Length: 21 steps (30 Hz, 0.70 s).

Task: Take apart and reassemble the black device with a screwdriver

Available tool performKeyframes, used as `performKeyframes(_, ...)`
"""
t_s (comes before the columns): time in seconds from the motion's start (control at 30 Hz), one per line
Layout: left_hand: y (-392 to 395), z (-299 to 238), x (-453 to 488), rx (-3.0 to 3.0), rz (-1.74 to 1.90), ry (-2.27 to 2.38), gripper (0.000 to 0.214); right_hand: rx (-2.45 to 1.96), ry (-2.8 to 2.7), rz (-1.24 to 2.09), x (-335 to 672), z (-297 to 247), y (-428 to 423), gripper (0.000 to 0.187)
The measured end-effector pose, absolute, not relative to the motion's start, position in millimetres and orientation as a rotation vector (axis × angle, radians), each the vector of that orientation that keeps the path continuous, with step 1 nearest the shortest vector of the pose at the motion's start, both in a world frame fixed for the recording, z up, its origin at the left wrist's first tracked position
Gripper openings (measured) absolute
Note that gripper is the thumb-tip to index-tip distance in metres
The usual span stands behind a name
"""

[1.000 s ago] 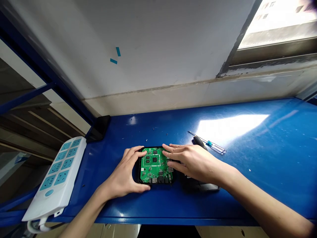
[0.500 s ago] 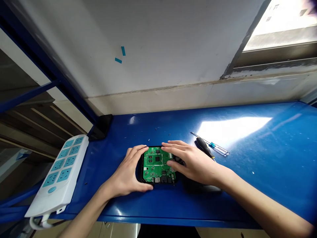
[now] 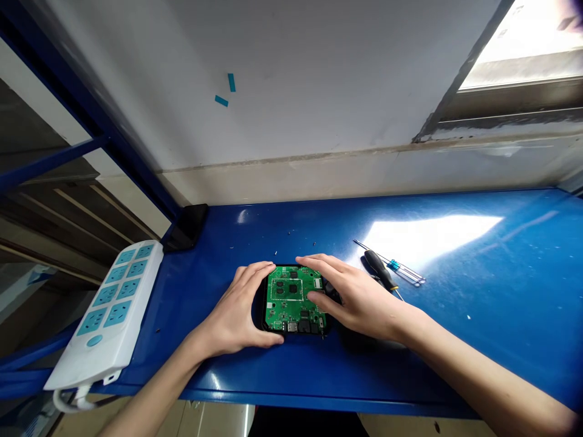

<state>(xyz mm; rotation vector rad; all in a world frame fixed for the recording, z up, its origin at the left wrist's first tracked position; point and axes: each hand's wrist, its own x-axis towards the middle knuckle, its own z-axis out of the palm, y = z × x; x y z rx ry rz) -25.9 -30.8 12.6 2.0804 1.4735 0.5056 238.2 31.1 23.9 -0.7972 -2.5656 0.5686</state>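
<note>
A green circuit board [image 3: 286, 306] lies component side up in a shallow black case [image 3: 263, 309] on the blue table. My left hand [image 3: 232, 309] clasps the left side, fingertips at the far corner and thumb at the near edge. Over the right side bends my right hand [image 3: 353, 294], its fingertips at the far edge and its thumb on the board's face. Sockets line the near edge. Beneath and beside my right hand are dark objects, mostly hidden, that I cannot make out.
Right of my right hand lie a black-handled screwdriver [image 3: 380, 270] and a thin screwdriver with a blue collar [image 3: 395, 265]. A white power strip [image 3: 116, 303] stands at the left, near a black object [image 3: 186, 227]. Several tiny bits, perhaps screws, dot the table [image 3: 455, 346].
The view has shifted slightly. My right hand's fingertips have drawn toward the board's far edge, while its thumb stays on the board. My left hand keeps its hold.
</note>
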Motion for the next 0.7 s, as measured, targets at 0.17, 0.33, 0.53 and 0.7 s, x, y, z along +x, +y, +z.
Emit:
performKeyframes(0.17,-31.7,10.1,-26.6,2.095,0.512,1.478,0.107,-0.777,-2.565,0.544,237.1,20.6,34.4,0.048)
performKeyframes(0.33,-32.2,7.3,-28.2,2.113,0.528,1.477,0.110,-0.804,-2.522,0.564,234.4,21.0,32.9,0.053)
performKeyframes(0.53,-31.6,9.1,-27.4,2.125,0.516,1.445,0.110,-0.829,-2.438,0.663,232.5,22.4,34.1,0.044)
performKeyframes(0.7,-31.1,11.5,-25.7,2.136,0.481,1.442,0.109,-0.834,-2.337,0.767,232.6,21.6,36.9,0.039)
